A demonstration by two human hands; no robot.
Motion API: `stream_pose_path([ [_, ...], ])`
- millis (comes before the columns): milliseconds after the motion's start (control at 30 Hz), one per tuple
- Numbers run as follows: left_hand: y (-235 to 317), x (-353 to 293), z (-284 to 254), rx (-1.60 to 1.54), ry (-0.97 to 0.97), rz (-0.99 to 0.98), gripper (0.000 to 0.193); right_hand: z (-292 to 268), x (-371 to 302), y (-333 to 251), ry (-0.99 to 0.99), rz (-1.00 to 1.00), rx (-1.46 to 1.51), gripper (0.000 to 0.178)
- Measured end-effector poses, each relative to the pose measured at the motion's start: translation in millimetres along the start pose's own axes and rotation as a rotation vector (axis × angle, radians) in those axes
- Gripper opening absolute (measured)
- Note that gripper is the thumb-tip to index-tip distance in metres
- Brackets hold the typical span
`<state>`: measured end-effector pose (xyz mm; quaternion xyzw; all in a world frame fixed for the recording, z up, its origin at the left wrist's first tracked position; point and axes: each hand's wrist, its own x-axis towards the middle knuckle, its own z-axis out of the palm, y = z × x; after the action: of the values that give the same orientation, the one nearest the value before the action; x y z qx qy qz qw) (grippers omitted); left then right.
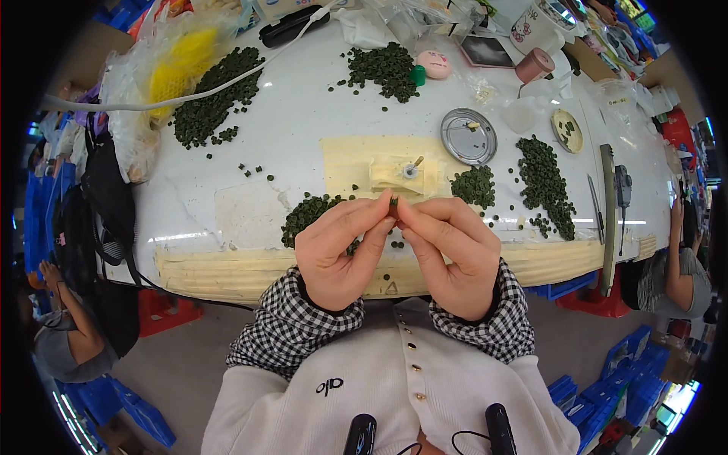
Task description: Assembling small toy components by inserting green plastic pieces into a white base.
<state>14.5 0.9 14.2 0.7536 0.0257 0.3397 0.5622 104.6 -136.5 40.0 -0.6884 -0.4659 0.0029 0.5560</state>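
Note:
My left hand and my right hand meet at the fingertips above the table's near edge. Both pinch a small dark green piece between thumbs and forefingers; most of it is covered by the fingers. Just beyond them sits a tape-covered block with a round metal fitting and a thin brass-coloured peg leaning out of it. Beside my left hand lies a heap of similar dark green pieces. Another small heap is just past my right hand.
Larger green heaps lie at far left, far middle and right. A round metal dish and a cream dish stand on the right, near tweezers. A white cable crosses the far left. People sit at both sides.

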Motion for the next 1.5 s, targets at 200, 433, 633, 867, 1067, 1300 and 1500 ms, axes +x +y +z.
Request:
stream_pose_path([
  [200, -3.6, -2.2, 2.0, -0.058, 0.015, -0.041, 0.030, 1.0, -2.3, 7.8, -0.042, -0.091, -0.100, 0.042],
  [433, -2.4, -3.5, 2.3, -0.123, 0.031, -0.131, 0.030, -1.1, 1.0, 13.3, -0.098, -0.193, -0.203, 0.040],
  [633, -1.6, -1.7, 3.1, -0.247, 0.042, -0.163, 0.029, -3.2, 2.3, 9.4, -0.076, -0.092, -0.091, 0.037],
  [867, -0.3, -1.1, -1.1, -0.291, 0.011, -0.216, 0.027, -4.9, 2.2, 10.0, -0.055, -0.041, -0.043, 0.033],
  [1067, -1.6, -2.7, -1.9, -0.304, 0.021, -0.213, 0.026, -2.8, 1.8, 11.6, -0.041, -0.055, -0.033, 0.032],
  [1300, 0.1, -2.7, -2.8, -0.338, 0.029, -0.249, 0.023, -4.0, 1.9, 13.4, -0.055, -0.078, -0.017, 0.032],
  [1500, -0.6, -3.4, -2.0, -0.370, 0.035, -0.249, 0.022, -4.9, 1.6, 13.2, -0.048, -0.083, -0.006, 0.032],
])
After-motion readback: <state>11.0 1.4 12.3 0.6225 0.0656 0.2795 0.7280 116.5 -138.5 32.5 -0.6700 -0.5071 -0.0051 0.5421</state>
